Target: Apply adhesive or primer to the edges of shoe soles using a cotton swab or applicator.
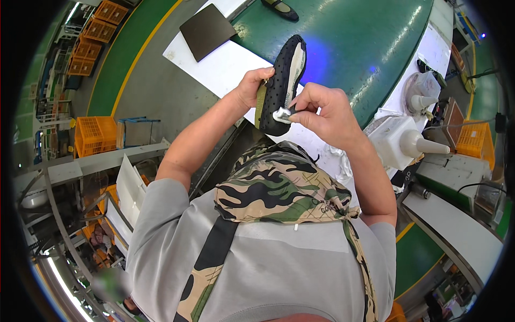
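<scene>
My left hand [252, 89] is closed around the side of a black dotted shoe [275, 95] with an olive-green part along its left edge. The shoe is held up in front of my camouflage apron [279, 185], its toe pointing away from me. A long pale strip [294, 67] runs along its right side. Near the shoe's lower end, my right hand [325, 114] pinches a small white wad [281, 114], which looks like cloth. The wad lies over the shoe's surface there; whether it presses on it I cannot tell.
A white worktable [222, 63] carries a dark square pad [207, 32]. Beyond is a shiny green surface [343, 37] with another dark shoe [281, 9]. White plastic nozzle bottles [394, 140] and crumpled white cloth [341, 163] are at right. Orange crates [95, 135] stand left.
</scene>
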### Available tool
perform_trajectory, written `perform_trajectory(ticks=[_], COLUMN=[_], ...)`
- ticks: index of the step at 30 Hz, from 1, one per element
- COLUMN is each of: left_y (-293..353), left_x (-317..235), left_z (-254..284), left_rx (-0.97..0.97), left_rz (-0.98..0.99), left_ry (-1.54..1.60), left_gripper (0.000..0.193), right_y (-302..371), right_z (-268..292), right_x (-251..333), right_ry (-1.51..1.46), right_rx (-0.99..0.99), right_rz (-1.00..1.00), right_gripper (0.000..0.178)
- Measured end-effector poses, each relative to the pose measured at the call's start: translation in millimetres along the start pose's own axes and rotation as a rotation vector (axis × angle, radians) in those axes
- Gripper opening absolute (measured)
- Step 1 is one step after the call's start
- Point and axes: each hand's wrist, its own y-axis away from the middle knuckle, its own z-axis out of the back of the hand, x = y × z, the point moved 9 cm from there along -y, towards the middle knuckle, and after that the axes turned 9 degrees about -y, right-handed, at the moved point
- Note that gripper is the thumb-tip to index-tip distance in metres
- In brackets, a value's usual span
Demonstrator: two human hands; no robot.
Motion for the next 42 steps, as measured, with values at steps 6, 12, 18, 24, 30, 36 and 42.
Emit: perform_trajectory(ticks=[6, 12, 18, 24, 30, 36, 42], left_y=[14, 36, 61, 92, 126, 159, 285], left_x=[-4, -20, -36, -53, -55, -52, -126], left_z=[14, 34, 48, 55, 55, 73, 66], left_rx=[-0.020, -0.026, -0.028, -0.058, -0.037, -0.114, -0.449], left_rz=[0.011, -0.035, -0.106, -0.161, -0.168, -0.269, -0.616], left_ry=[0.032, 0.070, 0.065, -0.044, 0.008, 0.088, -0.106], left_gripper=[0.057, 0.058, 0.058, 0.068, 0.073, 0.074, 0.064], right_y=[-18, -45, -72, -119, -172, -211, -228], right_z=[-20, -28, -65, -68, -62, -51, -62], right_x=[-17, -18, -22, -28, -35, -49, -103], right_ry=[-0.305, -0.288, -0.226, -0.191, -0.209, -0.034, -0.355], right_rx=[0.122, -0.046, 0.090, -0.051, -0.125, -0.266, -0.244], right_rz=[-0.109, -0.098, -0.089, -0.028, -0.003, 0.084, 0.011], right_gripper=[0.019, 0.019, 0.018, 0.016, 0.016, 0.017, 0.018])
